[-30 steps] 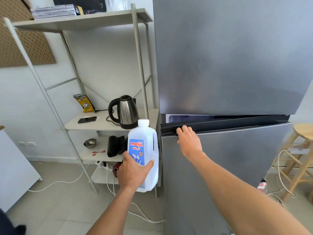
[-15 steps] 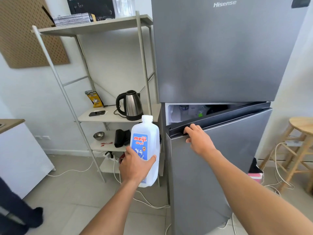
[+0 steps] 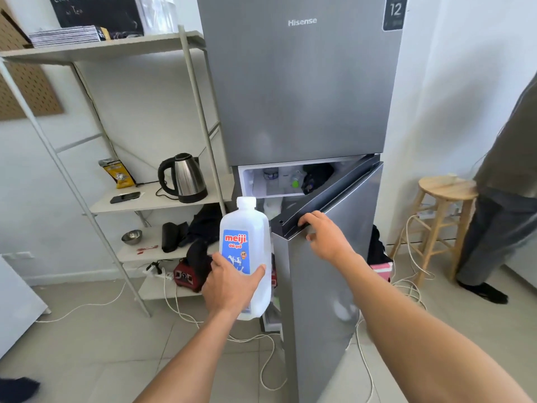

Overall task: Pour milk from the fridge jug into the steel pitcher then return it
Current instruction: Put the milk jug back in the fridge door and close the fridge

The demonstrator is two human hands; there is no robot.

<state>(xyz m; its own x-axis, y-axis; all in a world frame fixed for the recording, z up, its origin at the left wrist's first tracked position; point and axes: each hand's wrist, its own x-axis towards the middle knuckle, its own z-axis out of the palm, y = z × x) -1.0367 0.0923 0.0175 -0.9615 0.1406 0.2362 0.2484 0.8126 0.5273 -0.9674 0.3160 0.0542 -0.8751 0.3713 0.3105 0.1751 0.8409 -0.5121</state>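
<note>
So left hand (image 3: 229,282) gripped upright white plastic meiji milk jug (image 3: 245,257), just left of half-open grey fridge door (image 3: 328,257); right hand (image 3: 322,237) clamped on door's top edge.

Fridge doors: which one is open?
The lower door, swung partly out with the right hand on its top edge. The upper door, with the Hisense logo, is shut.
</note>
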